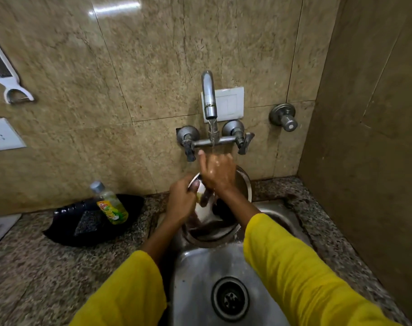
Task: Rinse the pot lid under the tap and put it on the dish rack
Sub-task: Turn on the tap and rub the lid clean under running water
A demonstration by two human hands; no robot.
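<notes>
Right now I have the pot lid (223, 203) tilted up over the back of the sink (200, 274), its face turned toward me and its rim running from upper left to lower right, directly below the tap (209, 97), whose stream lands on my right hand (218, 172) first. My left hand (181, 201) is curled shut on the lid's left rim, thumb over the edge; it is the holding hand and the nearer one for carrying. My right hand lies spread across the upper face, fingers loosely splayed, rubbing rather than gripping so far as I can tell; a dark knob (221, 207) shows under my wrist. I judge the rinse is under way, not finished. No dish rack shows in this view, so I cannot say which way the lid must travel. Open room is on the left counter (35, 267), past the dish soap bottle (111, 204) and black tray (66, 229); the right side closes against a wall (365, 137).
</notes>
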